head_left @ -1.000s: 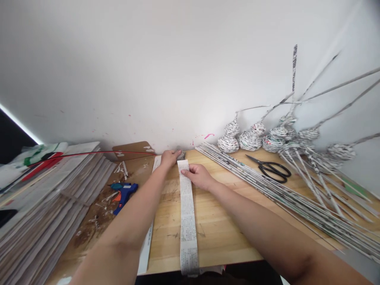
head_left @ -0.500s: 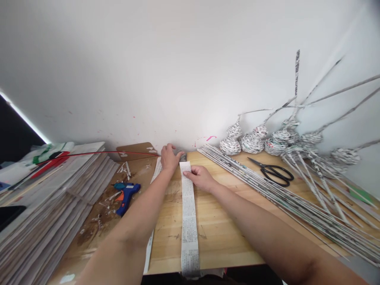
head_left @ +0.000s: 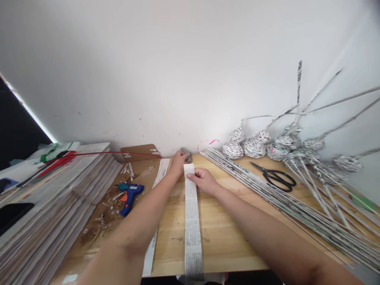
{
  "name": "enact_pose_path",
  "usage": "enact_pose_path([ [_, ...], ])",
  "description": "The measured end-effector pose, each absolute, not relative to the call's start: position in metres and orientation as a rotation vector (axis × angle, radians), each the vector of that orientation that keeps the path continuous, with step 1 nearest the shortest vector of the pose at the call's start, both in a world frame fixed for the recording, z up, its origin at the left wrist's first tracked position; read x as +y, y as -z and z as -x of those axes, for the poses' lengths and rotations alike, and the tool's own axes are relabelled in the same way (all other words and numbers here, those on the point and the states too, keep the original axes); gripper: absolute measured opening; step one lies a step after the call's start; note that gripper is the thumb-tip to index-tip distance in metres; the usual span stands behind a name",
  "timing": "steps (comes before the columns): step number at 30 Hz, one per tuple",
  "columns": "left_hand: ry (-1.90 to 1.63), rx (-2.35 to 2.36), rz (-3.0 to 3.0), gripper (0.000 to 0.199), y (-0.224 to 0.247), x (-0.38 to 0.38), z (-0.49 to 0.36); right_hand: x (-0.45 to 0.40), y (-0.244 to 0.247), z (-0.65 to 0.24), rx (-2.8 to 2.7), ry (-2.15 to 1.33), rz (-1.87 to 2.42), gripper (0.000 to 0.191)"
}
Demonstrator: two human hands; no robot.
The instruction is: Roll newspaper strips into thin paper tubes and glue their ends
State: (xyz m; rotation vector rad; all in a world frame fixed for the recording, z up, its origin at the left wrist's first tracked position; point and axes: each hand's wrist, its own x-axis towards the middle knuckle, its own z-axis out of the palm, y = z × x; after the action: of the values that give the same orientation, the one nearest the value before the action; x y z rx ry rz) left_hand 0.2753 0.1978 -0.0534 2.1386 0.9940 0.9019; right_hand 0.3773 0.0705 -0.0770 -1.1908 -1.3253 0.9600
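Observation:
A long strip of printed newspaper [head_left: 192,221] runs from mid-table over the front edge. My right hand [head_left: 204,181] pinches its far end, thumb on top and fingers underneath. My left hand [head_left: 178,163] is just beyond that end, its fingers closed against a small grey lump [head_left: 186,153] by the wall. I cannot tell whether the lump is cloth or stone. Beneath my left forearm, another printed paper strip [head_left: 162,173] lies on the table, partly hidden.
On the left are a stack of newspaper [head_left: 89,186] and a blue glue gun [head_left: 130,198] among paper scraps. To the right lie rolled paper sticks [head_left: 255,186], black scissors [head_left: 279,178] and several woven paper gourd shapes [head_left: 233,147] with long stems against the wall [head_left: 166,71].
My left hand has shifted right and its fingers have come onto the grey lump. My right hand keeps its pinch on the strip. The whole view has shifted slightly.

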Motion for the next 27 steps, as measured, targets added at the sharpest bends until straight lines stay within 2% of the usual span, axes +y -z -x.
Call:
enact_pose_path([
  [6, -0.857, 0.929, -2.308, 0.041, 0.050, 0.197, -0.258, 0.070, 0.075, -0.377, -1.316, -0.985, 1.202, 0.033],
  [12, -0.877, 0.875, -2.340, 0.031, 0.044, 0.195, -0.254, 0.070, 0.074, -0.377, -1.326, -0.970, 1.204, 0.035],
  [15, -0.801, 0.809, -2.306, 0.035, 0.045, 0.192, -0.258, 0.070, 0.074, -0.377, -1.323, -0.974, 1.191, 0.034],
  [18, -0.814, 0.820, -2.219, 0.036, 0.040, 0.186, -0.254, 0.070, 0.074, -0.377, -1.309, -0.989, 1.196, 0.034],
  [21, -0.894, 0.921, -2.073, 0.020, 0.034, 0.175, -0.238, 0.068, 0.072, -0.376, -1.312, -0.990, 1.214, 0.035],
  [22, -0.903, 0.956, -2.016, 0.021, 0.033, 0.169, -0.231, 0.067, 0.071, -0.376, -1.312, -0.987, 1.218, 0.035],
  [25, -0.861, 1.014, -1.831, 0.041, 0.030, 0.145, -0.211, 0.065, 0.069, -0.373, -1.304, -0.962, 1.225, 0.036],
  [27, -0.827, 0.998, -1.643, 0.034, 0.027, 0.128, -0.203, 0.063, 0.066, -0.371, -1.278, -0.973, 1.202, 0.036],
])
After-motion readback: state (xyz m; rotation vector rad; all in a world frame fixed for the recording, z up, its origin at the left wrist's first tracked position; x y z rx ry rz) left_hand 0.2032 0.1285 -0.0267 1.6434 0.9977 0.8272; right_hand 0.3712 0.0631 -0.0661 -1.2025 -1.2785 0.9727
